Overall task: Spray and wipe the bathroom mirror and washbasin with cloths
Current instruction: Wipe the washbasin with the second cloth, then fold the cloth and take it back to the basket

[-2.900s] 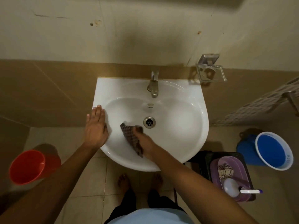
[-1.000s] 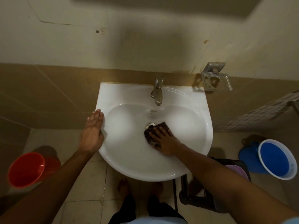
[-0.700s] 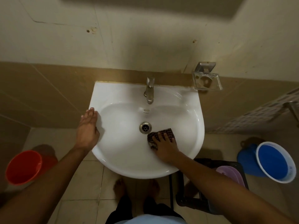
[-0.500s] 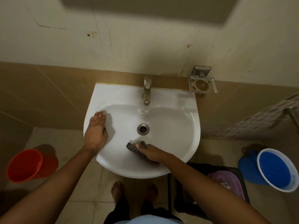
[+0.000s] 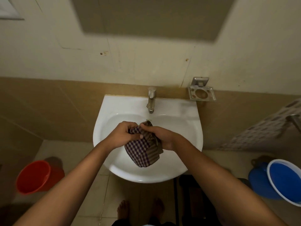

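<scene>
You are in the basin part of the job, and this looks like a pause to refold or wring the checked cloth (image 5: 143, 150) rather than a wiping stroke. Both your hands are over the bowl of the washbasin (image 5: 179, 121): your left hand (image 5: 121, 136) has its fingers (image 5: 132, 128) curled tight around the cloth's upper bunch, and your right hand (image 5: 162, 136) pinches the same bunch from the other side, so both are closed on the fabric while its loose end hangs down toward the front of the bowl. Whether the cloth touches the porcelain there I cannot tell. The next move probably calls for gathering it into a flat pad, then freeing one hand so the other can press it back onto the basin; the rim, the back ledge and the area around the tap (image 5: 151, 101) seem the likely spots left. The tap stands just behind your hands, so keep the cloth from catching on it. The mirror (image 5: 151, 15) hangs on the wall above, blurred. An empty metal soap holder (image 5: 202, 93) sits to the right of the tap; a red bucket (image 5: 35, 176) and a blue basin (image 5: 285, 181) stand on the floor either side, well apart from your work.
</scene>
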A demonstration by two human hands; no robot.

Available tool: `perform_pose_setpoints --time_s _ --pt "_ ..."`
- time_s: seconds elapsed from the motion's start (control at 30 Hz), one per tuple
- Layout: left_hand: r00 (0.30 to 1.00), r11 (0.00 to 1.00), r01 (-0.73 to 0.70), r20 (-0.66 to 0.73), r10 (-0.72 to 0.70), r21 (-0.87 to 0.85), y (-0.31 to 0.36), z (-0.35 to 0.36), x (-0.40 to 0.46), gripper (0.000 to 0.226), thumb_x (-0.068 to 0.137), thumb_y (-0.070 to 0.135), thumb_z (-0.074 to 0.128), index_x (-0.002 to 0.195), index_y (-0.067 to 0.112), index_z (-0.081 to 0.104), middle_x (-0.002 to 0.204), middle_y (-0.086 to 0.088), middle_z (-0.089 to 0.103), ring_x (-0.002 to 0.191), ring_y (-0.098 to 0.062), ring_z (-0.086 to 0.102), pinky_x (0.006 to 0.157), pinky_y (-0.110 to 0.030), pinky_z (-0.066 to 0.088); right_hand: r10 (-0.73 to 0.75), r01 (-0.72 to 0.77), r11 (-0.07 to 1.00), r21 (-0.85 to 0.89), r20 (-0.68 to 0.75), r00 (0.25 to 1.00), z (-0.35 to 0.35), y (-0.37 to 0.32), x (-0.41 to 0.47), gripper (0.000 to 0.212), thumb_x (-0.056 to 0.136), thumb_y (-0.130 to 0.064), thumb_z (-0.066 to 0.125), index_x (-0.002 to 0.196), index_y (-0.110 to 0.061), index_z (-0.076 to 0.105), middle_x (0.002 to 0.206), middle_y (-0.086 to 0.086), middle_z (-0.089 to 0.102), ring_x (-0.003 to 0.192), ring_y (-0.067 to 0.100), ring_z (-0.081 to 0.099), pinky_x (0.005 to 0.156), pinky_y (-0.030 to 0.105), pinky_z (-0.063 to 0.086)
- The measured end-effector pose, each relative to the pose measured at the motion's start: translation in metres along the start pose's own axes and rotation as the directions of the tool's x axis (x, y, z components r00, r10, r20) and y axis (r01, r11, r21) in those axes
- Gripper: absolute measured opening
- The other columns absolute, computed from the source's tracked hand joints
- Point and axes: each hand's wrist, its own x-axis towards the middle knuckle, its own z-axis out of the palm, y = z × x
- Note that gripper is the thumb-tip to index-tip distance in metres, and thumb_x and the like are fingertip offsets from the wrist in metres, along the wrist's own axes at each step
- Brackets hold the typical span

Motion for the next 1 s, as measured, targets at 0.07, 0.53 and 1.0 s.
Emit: perform_pose_setpoints --time_s 0.07,0.53,1.0 --pt "0.998 0.999 -0.036 -0.046 0.036 0.02 0.006 -0.007 -0.002 0.017 0.08 0.021 0.081 0.087 0.007 0.073 0.086 -0.007 0.075 0.082 -0.022 0.072 0.081 -0.045 0.058 -0.019 0.019 1.0 0.018 0.001 1.0 0.005 -0.009 -0.005 0.057 0.088 -0.059 0.06 0.12 -0.014 0.07 0.125 0.015 0.068 0.12 0.034 0.061 0.11 0.05 0.043" --pt "0.987 0.753 -0.047 -0.145 -0.064 -0.656 0.026 -0.048 -0.021 0.026 0.091 0.013 0.066 0.116 0.005 0.066 0.111 -0.013 0.074 0.103 -0.029 0.071 0.088 -0.042 0.056 -0.509 0.545 0.589 0.596 -0.251 0.823 0.074 0.004 -0.011 0.065 0.098 -0.051 0.047 0.14 -0.001 0.052 0.141 0.025 0.053 0.128 0.04 0.054 0.103 0.052 0.047" --pt "0.895 0.877 0.138 0.438 0.089 -0.461 0.06 -0.056 -0.019 0.049 0.077 0.045 0.073 0.106 0.006 0.073 0.102 -0.013 0.075 0.093 -0.029 0.071 0.077 -0.037 0.055 -0.421 0.357 0.902 -0.245 -0.304 0.855 0.051 -0.032 -0.097 0.048 0.077 0.01 0.073 0.119 -0.011 0.064 0.118 0.008 0.071 0.115 0.027 0.065 0.099 0.041 0.052"
